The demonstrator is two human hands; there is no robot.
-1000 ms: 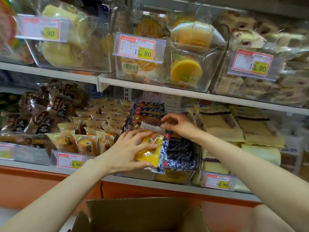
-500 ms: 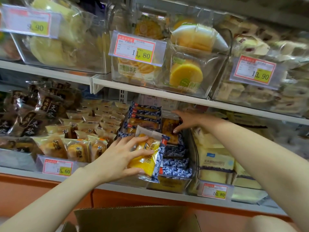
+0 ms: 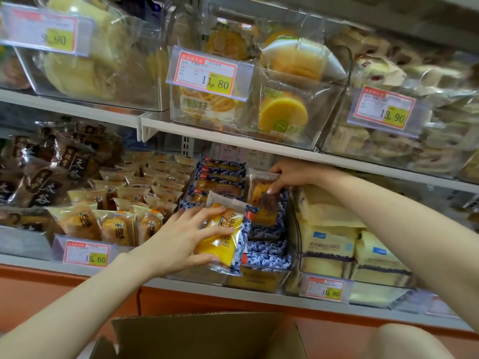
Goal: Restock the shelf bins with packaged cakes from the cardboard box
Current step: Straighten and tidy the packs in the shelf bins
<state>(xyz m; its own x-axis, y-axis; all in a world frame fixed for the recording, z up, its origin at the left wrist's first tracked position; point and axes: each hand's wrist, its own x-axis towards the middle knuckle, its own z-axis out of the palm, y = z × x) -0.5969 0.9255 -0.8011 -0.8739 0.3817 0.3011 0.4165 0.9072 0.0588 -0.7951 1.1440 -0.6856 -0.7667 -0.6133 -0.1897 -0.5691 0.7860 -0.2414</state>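
Noted glossy, crinkled blueberry-print cake packet (image 3: 223,237) gripped by left hand (image 3: 178,239), fingers curled round it, at front of clear plastic bin (image 3: 294,226). Observed second cake packet (image 3: 260,200) farther back, upright, pinched by right hand (image 3: 295,173) under white shelf edge (image 3: 259,146). Logged brown corrugated cardboard box (image 3: 207,332) below, open-topped.

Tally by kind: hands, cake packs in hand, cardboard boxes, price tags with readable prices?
Hands: 2, left hand, right hand
Cake packs in hand: 2, yellow cake pack left, brown cake pack right
Cardboard boxes: 1, cardboard box
Readable price tags: 5, 9.90 tag, 11.80 tag, 13.90 tag, 15.60 tag, 10.80 tag
Total: 10
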